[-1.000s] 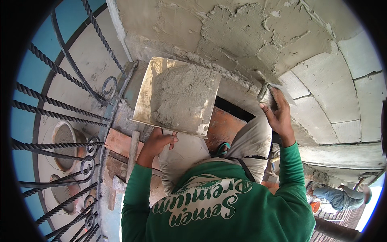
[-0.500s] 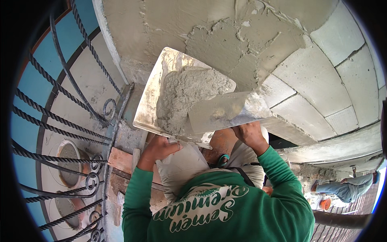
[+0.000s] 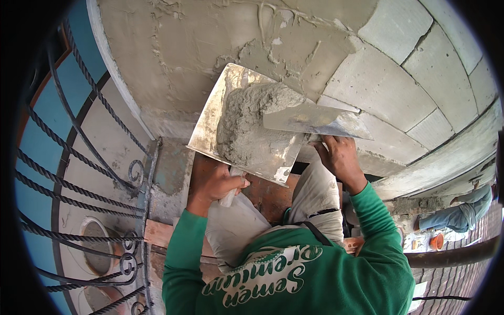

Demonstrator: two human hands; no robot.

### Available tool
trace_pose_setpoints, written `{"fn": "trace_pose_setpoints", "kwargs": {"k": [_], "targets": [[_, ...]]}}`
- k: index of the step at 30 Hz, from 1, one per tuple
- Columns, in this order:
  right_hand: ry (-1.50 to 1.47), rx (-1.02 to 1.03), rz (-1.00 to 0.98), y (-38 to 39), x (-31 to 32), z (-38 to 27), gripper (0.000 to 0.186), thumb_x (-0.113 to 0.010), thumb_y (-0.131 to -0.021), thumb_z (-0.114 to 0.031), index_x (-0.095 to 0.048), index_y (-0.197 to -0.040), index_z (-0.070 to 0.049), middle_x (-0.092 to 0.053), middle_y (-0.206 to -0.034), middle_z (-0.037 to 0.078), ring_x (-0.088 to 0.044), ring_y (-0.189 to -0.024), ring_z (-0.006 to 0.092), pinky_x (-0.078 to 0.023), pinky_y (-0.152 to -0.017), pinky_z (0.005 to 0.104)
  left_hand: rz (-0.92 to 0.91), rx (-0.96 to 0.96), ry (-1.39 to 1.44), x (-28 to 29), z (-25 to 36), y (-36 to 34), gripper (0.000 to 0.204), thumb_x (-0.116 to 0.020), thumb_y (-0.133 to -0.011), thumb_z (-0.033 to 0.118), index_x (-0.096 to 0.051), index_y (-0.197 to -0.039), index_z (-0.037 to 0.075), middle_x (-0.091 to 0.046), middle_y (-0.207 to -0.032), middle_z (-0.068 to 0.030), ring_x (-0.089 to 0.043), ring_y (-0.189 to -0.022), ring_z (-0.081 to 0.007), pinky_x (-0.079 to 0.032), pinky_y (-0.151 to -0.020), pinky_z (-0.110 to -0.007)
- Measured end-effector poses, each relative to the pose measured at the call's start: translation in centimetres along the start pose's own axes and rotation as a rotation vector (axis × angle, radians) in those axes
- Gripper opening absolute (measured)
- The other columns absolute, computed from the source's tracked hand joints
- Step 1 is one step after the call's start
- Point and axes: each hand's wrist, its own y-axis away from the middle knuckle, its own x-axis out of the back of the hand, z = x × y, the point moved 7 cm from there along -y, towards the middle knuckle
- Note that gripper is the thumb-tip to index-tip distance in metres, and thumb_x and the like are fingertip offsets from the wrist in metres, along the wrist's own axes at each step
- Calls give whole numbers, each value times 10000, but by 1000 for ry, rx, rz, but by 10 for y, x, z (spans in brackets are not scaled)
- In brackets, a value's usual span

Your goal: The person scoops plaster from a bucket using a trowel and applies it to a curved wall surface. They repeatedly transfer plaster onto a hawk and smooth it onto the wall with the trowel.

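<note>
My left hand [image 3: 215,184] is closed round the pale handle [image 3: 229,197] of a metal plasterer's hawk [image 3: 208,134] with raised sides. A heap of wet grey mortar [image 3: 241,123] lies on the hawk, with a smoother patch toward its right. My right hand [image 3: 341,160] grips a steel plastering trowel [image 3: 310,118], its handle mostly hidden under the fingers and blade. The trowel's left end overlaps the right side of the mortar; its right end reaches past the hawk. Beyond the hawk stands a wall partly coated with wet plaster [image 3: 173,58].
Bare pale blocks [image 3: 378,94] continue the wall to the right. A twisted iron railing [image 3: 100,182] runs along my left, with buckets [image 3: 94,247] behind it. At the far right are another person [image 3: 454,214], an orange bucket [image 3: 437,241] and a dark pipe [image 3: 451,254].
The trowel has moved up and to the right across the mortar, leaving a smoother patch. The hawk has shifted slightly right in view, and the wall has slid left.
</note>
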Motion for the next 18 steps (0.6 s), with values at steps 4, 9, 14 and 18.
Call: {"fn": "trace_pose_setpoints", "kwargs": {"k": [4,9,14,18], "targets": [[51,15,-67,2,6,-5,416,-770,-930,-240,-685,-1282,-36,-707,-1181,193,-675,-1068,411,-526,-912,510,7,-31,-58,0,-17,-4,190,-749,-906,79,-713,-1078,9,-701,-788,-34,-616,-630,-97,-473,-566,-299],[68,36,-13,-1,5,-14,449,-765,-935,-254,-671,-1314,-33,-695,-1212,206,-670,-1087,414,-520,-931,507,22,-97,-116,6,-27,-2,139,-776,-888,147,-751,-930,17,-692,-700,-27,-613,-599,-92,-467,-554,-298],[54,6,88,-23,8,-9,505,-762,-945,-285,-642,-1354,-13,-680,-1232,237,-647,-1126,441,-503,-984,515,6,-77,-303,7,-19,-1,199,-779,-877,144,-742,-1023,14,-688,-706,-16,-603,-580,-90,-460,-532,-299],[14,-8,90,-56,16,12,566,-746,-955,-308,-596,-1397,13,-654,-1228,258,-634,-1123,458,-517,-959,518,-19,-98,-218,-9,-6,-3,202,-767,-883,130,-736,-1038,4,-701,-734,-24,-603,-585,-95,-464,-539,-302]]}}
